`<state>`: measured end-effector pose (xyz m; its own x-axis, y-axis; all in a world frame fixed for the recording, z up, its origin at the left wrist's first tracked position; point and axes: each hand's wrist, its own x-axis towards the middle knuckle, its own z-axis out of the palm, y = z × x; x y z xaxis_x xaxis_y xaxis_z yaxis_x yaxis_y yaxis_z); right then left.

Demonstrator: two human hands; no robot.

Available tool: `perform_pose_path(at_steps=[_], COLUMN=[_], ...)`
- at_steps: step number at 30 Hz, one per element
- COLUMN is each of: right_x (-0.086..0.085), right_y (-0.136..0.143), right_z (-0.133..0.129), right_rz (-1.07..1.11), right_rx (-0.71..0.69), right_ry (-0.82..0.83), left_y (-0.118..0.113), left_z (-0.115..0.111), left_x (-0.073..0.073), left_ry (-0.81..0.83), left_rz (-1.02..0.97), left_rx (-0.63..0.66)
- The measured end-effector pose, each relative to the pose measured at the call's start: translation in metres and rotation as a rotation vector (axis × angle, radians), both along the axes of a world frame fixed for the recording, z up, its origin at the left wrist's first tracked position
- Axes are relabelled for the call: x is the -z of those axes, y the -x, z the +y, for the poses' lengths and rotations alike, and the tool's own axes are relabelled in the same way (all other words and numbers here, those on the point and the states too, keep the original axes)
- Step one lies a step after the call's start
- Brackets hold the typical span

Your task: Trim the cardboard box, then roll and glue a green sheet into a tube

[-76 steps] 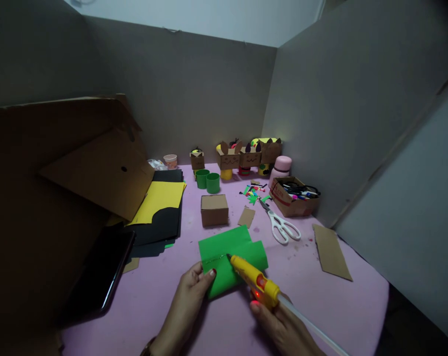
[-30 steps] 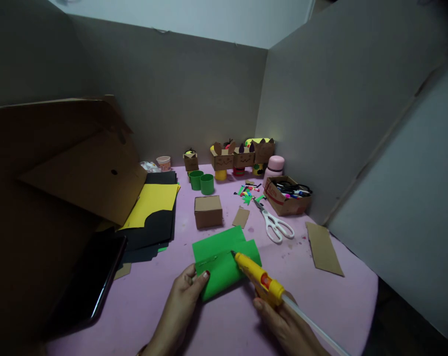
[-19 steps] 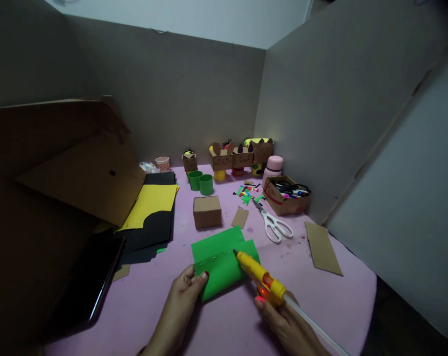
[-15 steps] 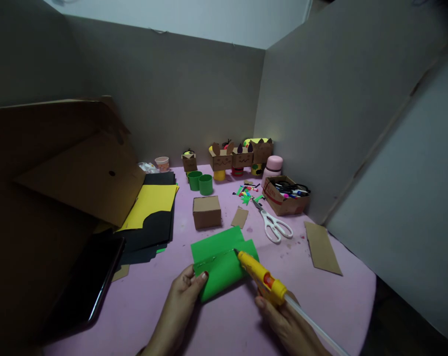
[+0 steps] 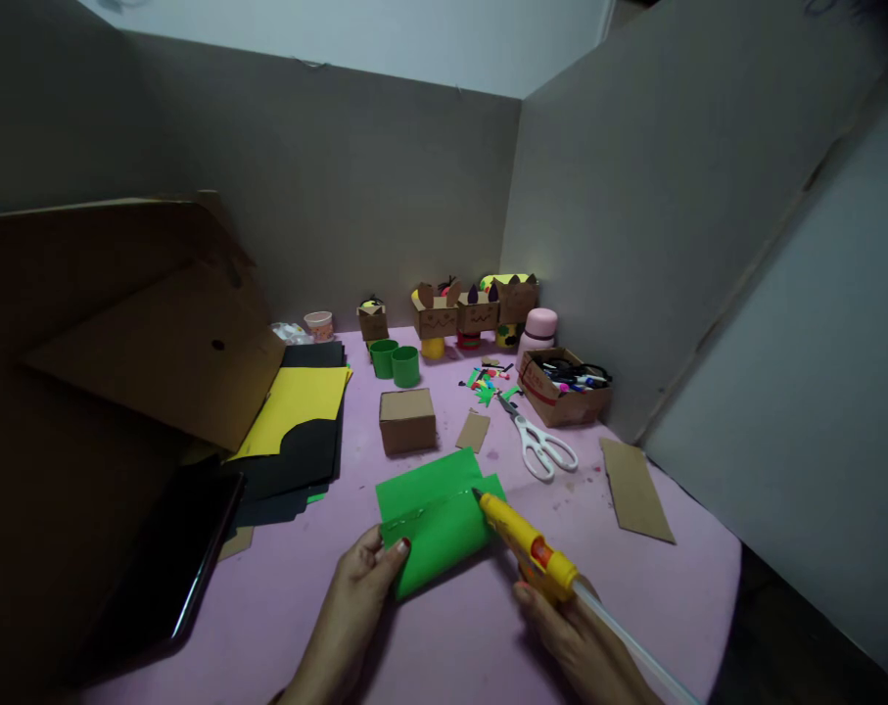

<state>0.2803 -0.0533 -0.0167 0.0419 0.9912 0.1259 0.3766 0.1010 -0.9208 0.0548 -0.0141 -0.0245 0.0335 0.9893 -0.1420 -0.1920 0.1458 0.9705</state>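
My left hand (image 5: 362, 587) pinches the lower left edge of a folded green paper sheet (image 5: 444, 548), thumb on top. Along the edge of its front flap runs a thin shiny line of glue. My right hand (image 5: 576, 627) is wrapped round the handle of a yellow hot glue gun (image 5: 521, 534), with a long clear glue stick (image 5: 627, 636) out of its back. The gun's dark nozzle is at the flap's edge, toward its right end. Beyond the paper stand a small closed cardboard box (image 5: 407, 421) and a flat cardboard piece (image 5: 474, 431).
White-handled scissors (image 5: 538, 446), paper scraps (image 5: 488, 385) and a pen box (image 5: 565, 387) lie to the right. Two green rolls (image 5: 395, 363) and cardboard figures (image 5: 436, 318) stand behind. Black and yellow sheets (image 5: 303, 401) and a dark tablet-like device (image 5: 171, 578) are left.
The glue gun's nozzle has moved slightly right along the flap's edge, my right hand moving with it. My left hand keeps its hold on the green paper.
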Motion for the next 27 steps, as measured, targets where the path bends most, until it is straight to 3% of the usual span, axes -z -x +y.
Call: perform_pose_path(at_steps=[3, 27], right_x=[-0.001, 0.015], right_y=[-0.001, -0.018], right_z=[0.001, 0.002], right_rz=[0.025, 0.053], right_rx=[-0.068, 0.035], right_ry=[0.044, 0.061], left_y=[0.0, 0.001], left_z=[0.0, -0.001], left_x=[0.0, 0.0], left_ry=[0.003, -0.011], left_rz=[0.004, 0.016], left_rx=[-0.002, 0.003])
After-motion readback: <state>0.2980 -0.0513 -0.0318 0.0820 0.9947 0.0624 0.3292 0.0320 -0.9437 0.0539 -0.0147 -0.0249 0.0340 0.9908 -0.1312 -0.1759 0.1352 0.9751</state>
